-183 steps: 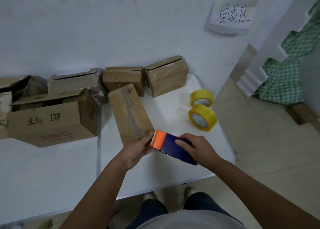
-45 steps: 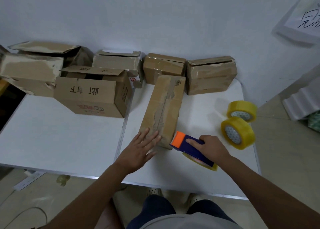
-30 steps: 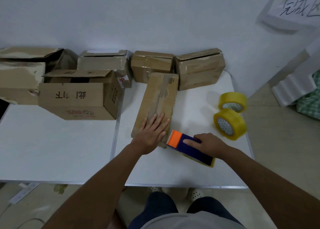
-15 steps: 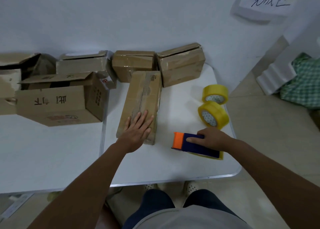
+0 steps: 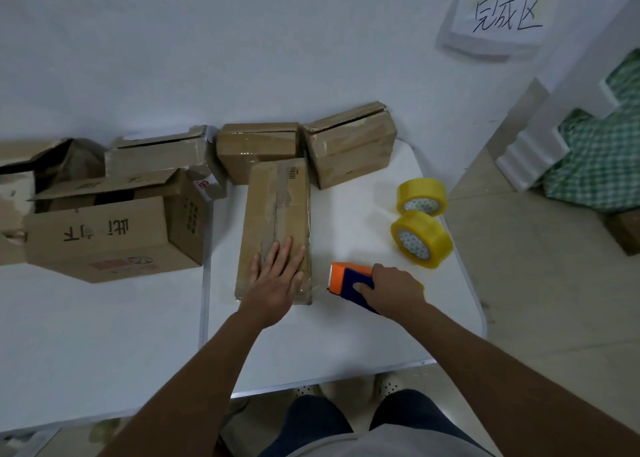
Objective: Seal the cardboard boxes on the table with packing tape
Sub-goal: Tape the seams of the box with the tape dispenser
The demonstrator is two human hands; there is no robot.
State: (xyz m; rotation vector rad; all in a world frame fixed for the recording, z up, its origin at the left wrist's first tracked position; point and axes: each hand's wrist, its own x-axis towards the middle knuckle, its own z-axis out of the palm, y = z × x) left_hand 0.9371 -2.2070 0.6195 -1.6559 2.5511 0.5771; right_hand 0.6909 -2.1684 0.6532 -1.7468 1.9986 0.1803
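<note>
A long flat cardboard box (image 5: pixel 277 210) lies lengthwise on the white table (image 5: pixel 346 335), with old tape down its middle seam. My left hand (image 5: pixel 277 280) presses flat on the box's near end, fingers straight and spread. Just right of the box, my right hand (image 5: pixel 391 290) grips a blue tape dispenser (image 5: pixel 349 281) with an orange head. The orange head points at the box's near right corner, a small gap apart. A thin strip of clear tape seems to run from the head toward the box.
Two yellow tape rolls (image 5: pixel 421 238) (image 5: pixel 421 196) stand at the table's right edge. Several other cardboard boxes line the wall: two small ones (image 5: pixel 258 146) (image 5: pixel 351 145) behind the long box, an open printed one (image 5: pixel 114 235) at left. A paper sign (image 5: pixel 507 15) hangs on the wall.
My left hand slid from beside the box onto its near end and now presses it flat. My right hand drew the dispenser a little away from the box, to the right.
</note>
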